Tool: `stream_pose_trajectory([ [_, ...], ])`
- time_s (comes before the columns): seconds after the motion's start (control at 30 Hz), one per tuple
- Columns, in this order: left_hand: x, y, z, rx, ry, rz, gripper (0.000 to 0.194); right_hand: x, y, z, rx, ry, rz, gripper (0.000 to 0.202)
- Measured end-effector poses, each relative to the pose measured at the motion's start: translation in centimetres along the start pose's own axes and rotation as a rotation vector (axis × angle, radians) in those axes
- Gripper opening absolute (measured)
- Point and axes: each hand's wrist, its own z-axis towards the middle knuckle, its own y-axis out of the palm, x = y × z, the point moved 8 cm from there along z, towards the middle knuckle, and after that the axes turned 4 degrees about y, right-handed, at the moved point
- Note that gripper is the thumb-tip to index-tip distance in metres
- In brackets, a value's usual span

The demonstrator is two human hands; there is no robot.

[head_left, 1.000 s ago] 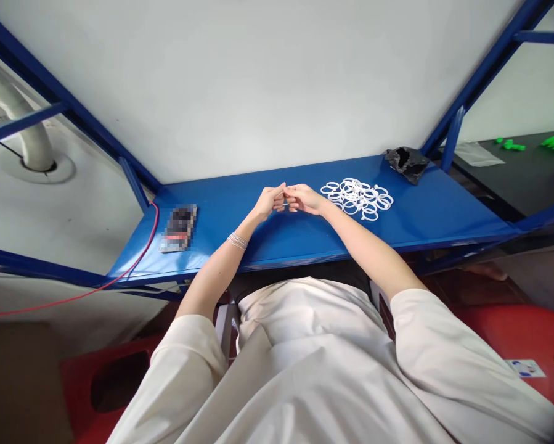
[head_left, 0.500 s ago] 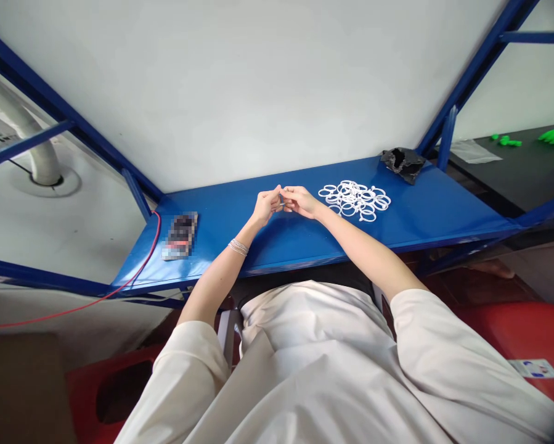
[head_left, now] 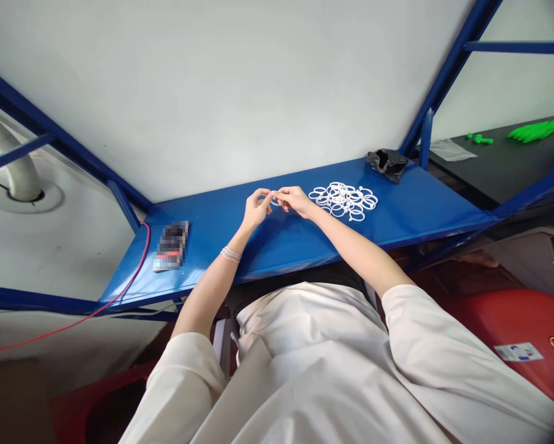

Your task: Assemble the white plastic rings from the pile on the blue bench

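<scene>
Over the blue table, my two hands meet in front of me. Between the fingertips a white plastic ring shows in part, with a small white knob at its top. My right hand pinches the ring near the knob. From the other side, my left hand closes thumb and fingers on it; the exact contact is partly hidden. To the right of my right hand lies a loose pile of similar white rings, several with small knobs.
A crumpled black bag sits at the back right. A blurred-out phone-like object and a red cable are on the left. Blue frame posts flank the table; green pieces lie on a dark surface beyond.
The view has shifted slightly, moving the table scene left. My fingers have opened around the ring, so more of it and its knob show between my hands.
</scene>
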Motion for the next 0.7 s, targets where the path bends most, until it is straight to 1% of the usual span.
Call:
stream_pose_trajectory([
  [0.07, 0.5, -0.3, -0.2, 0.021, 0.064, 0.089, 0.038, 0.0, -0.3, 0.1, 0.037, -0.014, -0.032, 0.045],
  [0.17, 1.3, -0.4, -0.4, 0.001, 0.141, 0.152, 0.041, 0.1, -0.5, 0.4, 0.055, -0.031, -0.056, 0.042],
  [0.23, 1.5, -0.4, -0.5, -0.019, 0.148, 0.165, 0.043, 0.2, -0.6, 0.5, 0.056, -0.037, -0.07, 0.039],
  [0.3, 1.6, -0.5, -0.4, -0.014, 0.146, 0.192, 0.042, 0.2, -0.7, 0.6, 0.058, -0.041, -0.087, 0.035],
  [0.47, 1.8, -1.0, -0.3, 0.032, 0.152, 0.262, 0.029, 0.7, -0.8, 0.8, 0.047, -0.016, -0.105, 0.022],
  [0.6, 1.8, -1.2, -0.2, 0.063, 0.168, 0.284, 0.023, 1.1, -0.8, 1.0, 0.055, -0.027, -0.125, 0.027],
  [0.7, 1.6, -1.4, -0.2, 0.08, 0.162, 0.292, 0.022, 0.8, -1.2, 0.9, 0.116, -0.104, -0.24, 0.025],
])
